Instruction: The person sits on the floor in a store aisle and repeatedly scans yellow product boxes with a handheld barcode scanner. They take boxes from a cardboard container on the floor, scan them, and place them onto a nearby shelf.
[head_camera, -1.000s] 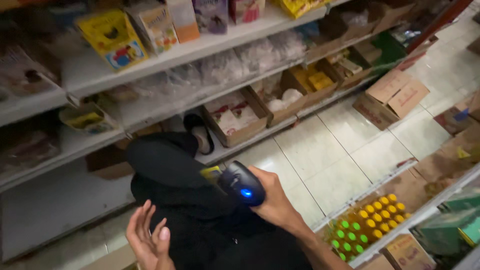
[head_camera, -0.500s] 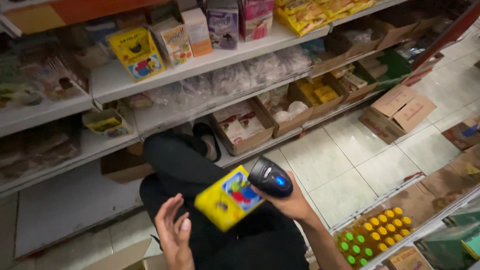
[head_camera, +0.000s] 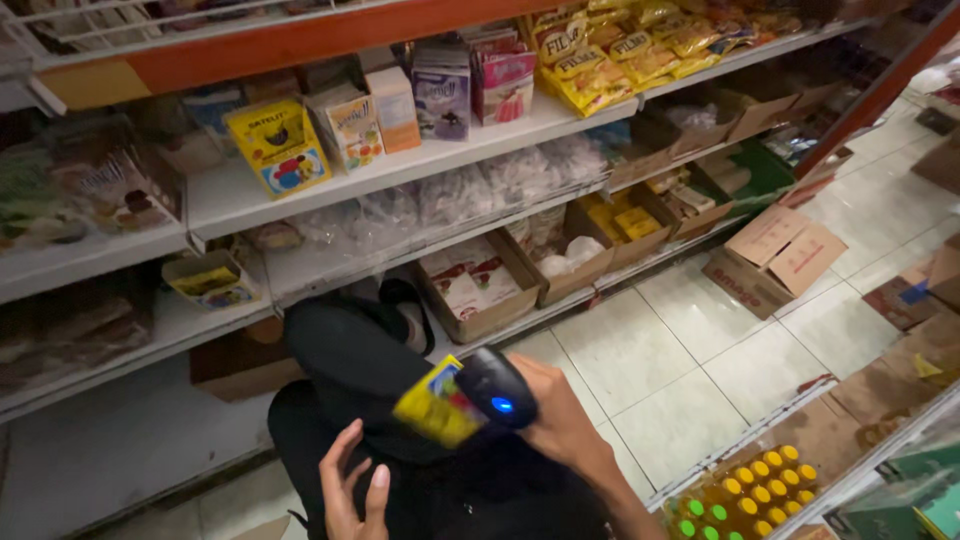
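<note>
- A black scanner (head_camera: 497, 388), its blue light lit, is gripped in the right hand (head_camera: 555, 420) above the lap.
- A yellow box (head_camera: 437, 403) is pinched by the same hand, just left of the scanner.
- The left hand (head_camera: 352, 495) is held open below the box, fingers spread, nothing touched.
- Stocked shelves (head_camera: 330, 180) are seen beyond.

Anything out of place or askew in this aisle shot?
Yes: an open cardboard box sits on the floor tiles, flaps splayed, angled to the shelving. A small yellow tray sits tilted on the white shelf.
</note>
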